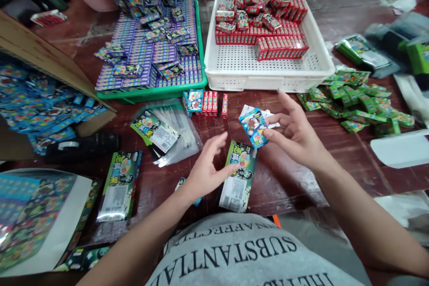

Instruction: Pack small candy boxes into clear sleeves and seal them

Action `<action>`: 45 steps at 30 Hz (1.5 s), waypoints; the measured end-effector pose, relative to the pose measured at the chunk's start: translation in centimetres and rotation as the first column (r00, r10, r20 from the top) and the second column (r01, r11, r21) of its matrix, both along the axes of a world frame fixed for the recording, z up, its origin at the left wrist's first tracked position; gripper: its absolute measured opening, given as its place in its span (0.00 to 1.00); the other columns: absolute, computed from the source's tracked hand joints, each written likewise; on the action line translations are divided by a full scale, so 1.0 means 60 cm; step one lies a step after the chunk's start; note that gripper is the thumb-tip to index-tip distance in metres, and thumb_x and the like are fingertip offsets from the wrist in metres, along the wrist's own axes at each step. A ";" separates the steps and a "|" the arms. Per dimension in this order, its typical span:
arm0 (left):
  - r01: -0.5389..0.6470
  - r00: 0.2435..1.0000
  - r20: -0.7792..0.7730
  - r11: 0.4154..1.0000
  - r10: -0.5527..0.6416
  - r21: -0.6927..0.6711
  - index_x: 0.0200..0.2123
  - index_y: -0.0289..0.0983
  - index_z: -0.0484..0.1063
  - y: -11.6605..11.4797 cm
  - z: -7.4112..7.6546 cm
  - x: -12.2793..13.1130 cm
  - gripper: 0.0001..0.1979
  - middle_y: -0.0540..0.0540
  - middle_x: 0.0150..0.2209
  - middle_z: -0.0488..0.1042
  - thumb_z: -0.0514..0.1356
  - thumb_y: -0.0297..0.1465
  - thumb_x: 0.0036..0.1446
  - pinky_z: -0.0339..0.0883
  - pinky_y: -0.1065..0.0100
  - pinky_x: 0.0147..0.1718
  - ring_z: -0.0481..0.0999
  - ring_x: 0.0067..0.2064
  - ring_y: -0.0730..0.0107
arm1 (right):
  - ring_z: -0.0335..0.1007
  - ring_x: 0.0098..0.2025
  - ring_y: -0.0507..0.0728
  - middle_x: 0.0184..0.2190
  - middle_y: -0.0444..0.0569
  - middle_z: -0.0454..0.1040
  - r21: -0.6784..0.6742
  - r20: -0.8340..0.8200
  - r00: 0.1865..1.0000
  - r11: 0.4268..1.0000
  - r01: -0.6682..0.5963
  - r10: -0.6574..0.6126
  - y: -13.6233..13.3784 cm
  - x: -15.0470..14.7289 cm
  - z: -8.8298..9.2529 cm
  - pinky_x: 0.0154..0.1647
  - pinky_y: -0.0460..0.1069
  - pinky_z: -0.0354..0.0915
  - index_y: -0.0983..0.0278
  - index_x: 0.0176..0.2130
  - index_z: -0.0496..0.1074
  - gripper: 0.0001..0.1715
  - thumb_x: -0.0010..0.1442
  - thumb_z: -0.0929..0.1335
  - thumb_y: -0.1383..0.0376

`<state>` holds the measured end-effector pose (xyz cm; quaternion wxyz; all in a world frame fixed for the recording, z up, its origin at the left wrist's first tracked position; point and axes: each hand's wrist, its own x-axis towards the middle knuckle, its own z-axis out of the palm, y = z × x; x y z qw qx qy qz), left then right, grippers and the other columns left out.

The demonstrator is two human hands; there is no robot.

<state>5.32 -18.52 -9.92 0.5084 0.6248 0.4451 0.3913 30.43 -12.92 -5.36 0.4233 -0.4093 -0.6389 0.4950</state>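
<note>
My right hand (pixel 296 132) pinches a small blue printed packet (pixel 254 128) between thumb and fingers, its index finger sticking out. White pieces of paper (pixel 247 110) show just behind the packet. My left hand (pixel 210 167) is open, fingers stretched out, with nothing in it. Its thumb reaches over the edge of a black-and-green printed pack (pixel 237 187) with a pale label that lies in front of me. A small blue box (pixel 197 201) is partly hidden under my left wrist. Beyond the hands stands a short row of small red boxes (pixel 210 103), a blue-faced one at its left end.
A green tray (pixel 202 53) of purple boxes and a white perforated basket (pixel 268 82) of red boxes stand behind. Green boxes (pixel 362 96) lie heaped at right. Plastic sleeves (pixel 189 136) and another printed pack (pixel 118 183) lie left, near a cardboard box (pixel 56 49) with blue packets.
</note>
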 end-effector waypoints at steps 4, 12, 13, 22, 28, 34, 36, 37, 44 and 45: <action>-0.100 0.976 0.200 0.991 0.082 0.084 0.71 0.49 0.50 0.020 0.023 0.034 0.42 0.39 0.67 0.64 0.68 0.33 0.61 0.69 0.50 0.60 0.72 0.61 0.54 | 0.75 0.41 0.57 0.44 0.47 0.73 -0.018 -0.130 0.991 1.000 0.022 -0.024 -0.031 -0.045 -0.017 0.44 0.56 0.79 0.43 0.72 0.41 0.49 0.66 0.71 0.56; 0.111 0.990 0.090 0.993 -0.106 -0.042 0.70 0.46 0.58 0.052 0.036 0.030 0.31 0.41 0.64 0.70 0.61 0.32 0.66 0.69 0.51 0.61 0.74 0.61 0.56 | 0.74 0.54 0.60 0.56 0.50 0.74 0.099 0.089 0.996 0.995 0.005 -0.014 -0.007 -0.008 -0.013 0.51 0.59 0.77 0.46 0.73 0.46 0.48 0.65 0.72 0.60; 0.116 0.992 0.043 0.993 -0.115 -0.033 0.69 0.46 0.60 0.055 0.034 0.028 0.30 0.42 0.65 0.69 0.61 0.32 0.66 0.67 0.50 0.63 0.72 0.63 0.56 | 0.75 0.53 0.60 0.55 0.49 0.75 0.096 0.143 0.990 0.995 -0.033 0.019 -0.001 -0.004 -0.011 0.51 0.59 0.77 0.47 0.72 0.48 0.44 0.66 0.70 0.61; 0.165 0.951 -0.298 0.951 -0.083 0.263 0.59 0.48 0.73 0.066 0.046 0.022 0.18 0.47 0.55 0.79 0.58 0.31 0.69 0.69 0.52 0.56 0.77 0.54 0.60 | 0.77 0.42 0.55 0.54 0.51 0.75 -0.144 0.033 0.994 0.985 -0.094 0.100 0.018 0.005 -0.020 0.44 0.55 0.77 0.50 0.70 0.53 0.44 0.62 0.74 0.56; 0.369 0.858 -0.490 0.847 -0.152 0.383 0.50 0.54 0.77 0.080 0.030 0.010 0.13 0.54 0.56 0.79 0.61 0.31 0.66 0.56 0.46 0.62 0.72 0.60 0.56 | 0.77 0.42 0.56 0.43 0.49 0.79 -0.360 -0.090 0.992 0.926 -0.114 0.087 0.030 0.007 -0.028 0.45 0.54 0.76 0.57 0.67 0.58 0.41 0.61 0.74 0.54; 0.022 0.858 -0.496 0.956 0.131 0.292 0.64 0.38 0.63 0.083 -0.023 0.020 0.38 0.36 0.63 0.68 0.71 0.43 0.54 0.56 0.44 0.63 0.62 0.65 0.44 | 0.76 0.46 0.59 0.44 0.48 0.76 -0.020 0.040 0.987 0.987 0.159 -0.158 0.042 0.002 -0.094 0.50 0.59 0.74 0.51 0.70 0.51 0.45 0.62 0.73 0.57; 0.013 0.860 -0.505 0.983 0.081 0.181 0.65 0.37 0.59 0.074 -0.036 0.022 0.37 0.37 0.56 0.73 0.69 0.39 0.57 0.61 0.45 0.59 0.68 0.59 0.48 | 0.77 0.48 0.61 0.45 0.49 0.76 -0.023 0.120 0.980 0.987 0.160 -0.156 0.036 -0.002 -0.119 0.54 0.62 0.72 0.51 0.70 0.51 0.43 0.63 0.72 0.57; 0.023 0.864 -0.502 0.990 0.049 0.136 0.66 0.37 0.59 0.069 -0.040 0.022 0.35 0.40 0.52 0.75 0.68 0.36 0.59 0.62 0.46 0.58 0.69 0.56 0.50 | 0.77 0.48 0.61 0.45 0.49 0.77 -0.051 0.157 0.980 0.990 0.128 -0.119 0.031 -0.004 -0.127 0.54 0.63 0.72 0.52 0.70 0.51 0.42 0.64 0.71 0.58; 0.046 0.994 -0.079 0.964 -0.069 -0.262 0.63 0.39 0.58 0.039 -0.029 0.020 0.33 0.38 0.54 0.74 0.68 0.36 0.58 0.72 0.52 0.49 0.77 0.51 0.55 | 0.78 0.44 0.59 0.43 0.49 0.77 -0.211 0.112 0.987 0.973 -0.089 0.115 -0.005 0.002 -0.088 0.47 0.59 0.75 0.53 0.71 0.47 0.46 0.64 0.71 0.58; 0.077 0.997 0.010 0.946 -0.077 -0.315 0.62 0.39 0.59 0.036 -0.024 0.021 0.32 0.38 0.53 0.75 0.68 0.36 0.59 0.73 0.53 0.48 0.78 0.50 0.56 | 0.78 0.43 0.59 0.43 0.49 0.77 -0.201 0.108 0.986 0.974 -0.100 0.124 -0.006 0.004 -0.077 0.46 0.58 0.75 0.53 0.72 0.47 0.46 0.65 0.71 0.58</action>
